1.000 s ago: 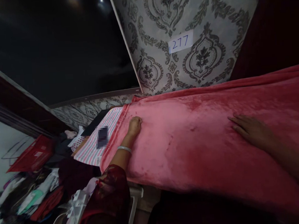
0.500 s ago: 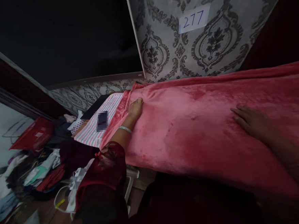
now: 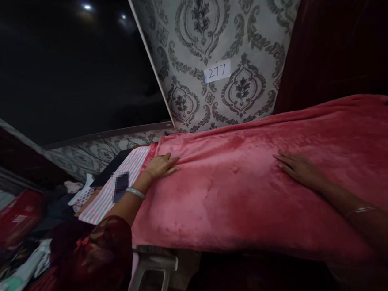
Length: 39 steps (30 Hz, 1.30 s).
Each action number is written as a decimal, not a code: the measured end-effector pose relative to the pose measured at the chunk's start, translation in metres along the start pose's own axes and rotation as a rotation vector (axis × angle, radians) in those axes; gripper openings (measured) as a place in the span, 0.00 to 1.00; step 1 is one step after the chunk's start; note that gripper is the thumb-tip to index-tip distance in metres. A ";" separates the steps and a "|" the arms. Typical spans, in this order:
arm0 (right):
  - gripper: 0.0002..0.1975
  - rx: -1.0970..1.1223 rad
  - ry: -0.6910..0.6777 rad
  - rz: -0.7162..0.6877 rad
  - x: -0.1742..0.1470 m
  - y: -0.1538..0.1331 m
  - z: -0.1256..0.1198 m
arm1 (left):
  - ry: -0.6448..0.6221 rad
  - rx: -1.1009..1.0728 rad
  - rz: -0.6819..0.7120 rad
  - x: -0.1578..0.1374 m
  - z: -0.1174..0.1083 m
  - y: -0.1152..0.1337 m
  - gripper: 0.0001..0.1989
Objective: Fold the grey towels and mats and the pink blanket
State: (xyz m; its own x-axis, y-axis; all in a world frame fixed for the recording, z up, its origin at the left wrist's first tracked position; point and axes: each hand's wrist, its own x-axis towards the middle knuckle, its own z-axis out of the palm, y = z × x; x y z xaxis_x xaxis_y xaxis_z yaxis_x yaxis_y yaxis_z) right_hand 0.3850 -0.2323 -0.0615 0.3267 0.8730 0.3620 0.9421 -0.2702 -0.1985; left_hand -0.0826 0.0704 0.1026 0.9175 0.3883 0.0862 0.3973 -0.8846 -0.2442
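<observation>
A pink-red plush blanket (image 3: 217, 197) lies spread over a long surface, with creases running along its far edge and near my left hand. My left hand (image 3: 162, 165) rests on the blanket's left end, its fingers stretched out and the thumb apart from them. Flat on the right part of the blanket is my right hand (image 3: 298, 169), fingers extended. Beside my left forearm, a striped cloth (image 3: 100, 205) shows past the blanket's left edge, and a dark blurred-out object (image 3: 122, 184) sits on it.
Behind the blanket stands a patterned wall with a paper label (image 3: 217, 71) marked 277. A large dark screen (image 3: 69, 70) hangs at left. Piled clothes (image 3: 20, 277) and a red bag (image 3: 16, 220) lie lower left; a white stool (image 3: 156, 265) stands below the blanket's edge.
My left hand has loosened from a closed grip on the blanket to outstretched fingers. My right hand stays flat on the blanket. The view has tilted upward and turned somewhat right.
</observation>
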 end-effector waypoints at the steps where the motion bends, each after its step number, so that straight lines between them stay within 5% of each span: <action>1: 0.30 0.022 0.015 -0.001 0.002 0.001 0.001 | 0.001 0.015 0.015 -0.001 -0.003 -0.001 0.25; 8: 0.24 0.244 0.210 -0.134 0.032 -0.050 0.010 | 0.004 0.069 -0.091 0.003 -0.016 0.002 0.22; 13: 0.23 0.326 0.156 -0.220 0.063 -0.117 0.018 | 0.032 0.026 -0.174 0.007 -0.019 0.002 0.20; 18: 0.27 0.313 0.103 -0.174 0.081 -0.152 0.026 | 0.085 -0.004 -0.193 0.006 -0.019 -0.001 0.20; 25: 0.05 0.290 0.184 -0.215 0.079 -0.171 0.026 | 0.095 0.012 -0.217 0.005 -0.017 -0.001 0.20; 35: 0.10 0.331 0.330 -0.244 0.071 -0.162 -0.002 | 0.030 -0.040 -0.225 -0.001 -0.002 0.006 0.21; 39: 0.12 0.340 0.284 -0.278 0.058 -0.153 -0.004 | -0.026 -0.036 -0.131 -0.009 0.009 0.016 0.20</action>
State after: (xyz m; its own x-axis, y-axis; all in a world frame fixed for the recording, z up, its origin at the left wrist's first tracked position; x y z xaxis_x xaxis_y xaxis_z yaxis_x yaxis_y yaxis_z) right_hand 0.2603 -0.1423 -0.0064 0.1192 0.7360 0.6664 0.9340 0.1446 -0.3268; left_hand -0.0846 0.0551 0.0897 0.8573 0.5069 0.0898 0.5142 -0.8345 -0.1979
